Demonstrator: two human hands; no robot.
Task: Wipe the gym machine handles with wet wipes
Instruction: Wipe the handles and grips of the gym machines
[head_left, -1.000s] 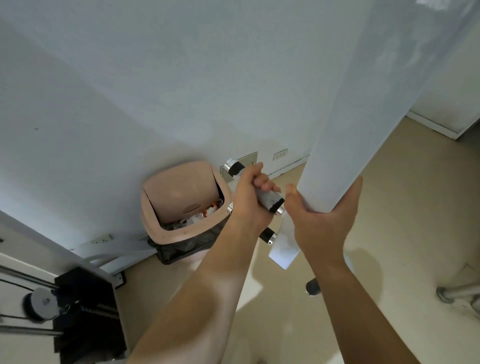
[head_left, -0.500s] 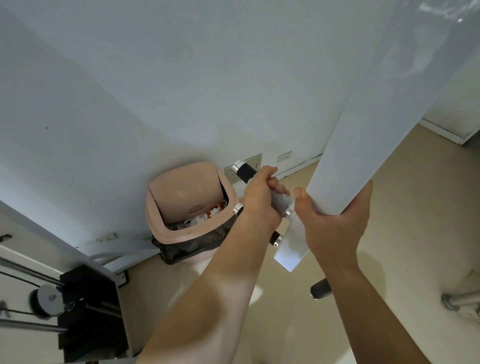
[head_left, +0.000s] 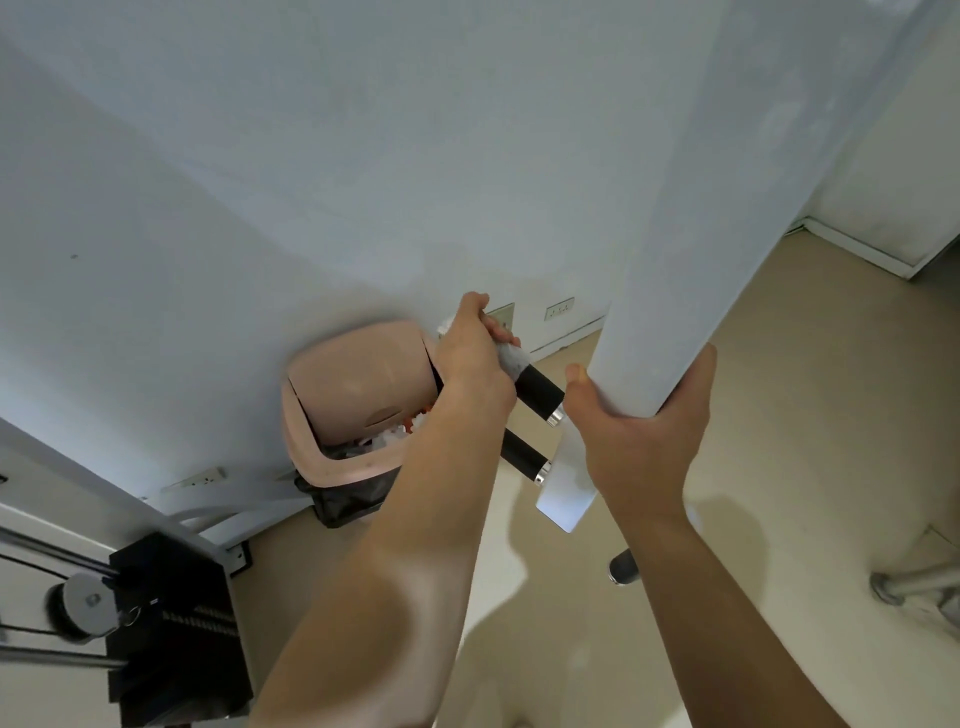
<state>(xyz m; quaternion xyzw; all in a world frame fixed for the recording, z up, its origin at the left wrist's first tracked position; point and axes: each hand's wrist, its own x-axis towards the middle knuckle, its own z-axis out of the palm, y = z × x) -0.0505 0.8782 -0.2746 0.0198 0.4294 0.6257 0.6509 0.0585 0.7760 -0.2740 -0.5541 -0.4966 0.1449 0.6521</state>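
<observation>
The left hand (head_left: 470, 364) is curled tight round a wet wipe (head_left: 511, 358) and the top black handle (head_left: 537, 392) — the wipe pokes out by the fingers. The right hand (head_left: 644, 431) holds the white post (head_left: 691, 234), thumb on one side, fingers on the other. A second black handle (head_left: 519, 457) sits just under the left hand, and a pink bin (head_left: 353, 384) is just left of it

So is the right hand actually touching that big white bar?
Touching. The head view shows the right hand wrapped round the white bar, with the thumb on one side, the fingers on the other and no gap between.
</observation>
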